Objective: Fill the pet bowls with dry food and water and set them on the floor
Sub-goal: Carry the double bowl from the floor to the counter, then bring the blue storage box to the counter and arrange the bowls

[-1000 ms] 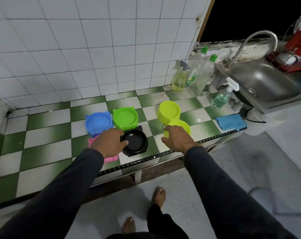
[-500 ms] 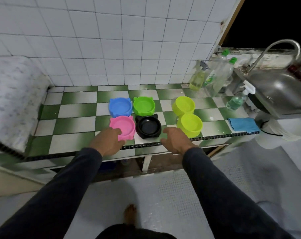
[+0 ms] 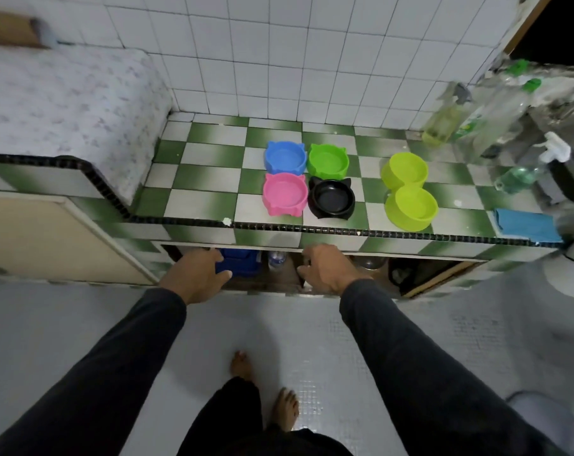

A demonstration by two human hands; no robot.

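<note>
A: Item one, your hands. State of the fingers?

B: Your left hand [image 3: 195, 274] has its fingers [image 3: 220, 277] spread loosely, holding nothing, tips just at the blue container [image 3: 243, 262] in the opening under the desk [image 3: 213, 179]; contact cannot be told. Your right hand [image 3: 328, 268] has its fingers [image 3: 302, 260] curled downward and apart, empty, below the desk's front edge.

A: Item two, pet bowls. Count?

B: Six, all on the desk, all empty as far as shows. Four with cat ears in a two-by-two block: one blue bowl [image 3: 285, 157] at the back left, one green bowl [image 3: 327, 161] just beside it, one pink bowl [image 3: 284, 193] at the front left, one black bowl [image 3: 331, 199] at the front right. Two round yellow-green bowls [image 3: 410, 207] stand apart to the right, one behind the other, touching.

A: Item three, sundries?

B: One blue cloth [image 3: 525, 225] at the right end of the desk. Four bottles near the wall and sink: two with spray heads [image 3: 443, 121], two with green caps [image 3: 496, 110]. One small bottle [image 3: 276, 258] under the desk, beside the blue container. Two bare feet on the floor [image 3: 82, 317].
</note>
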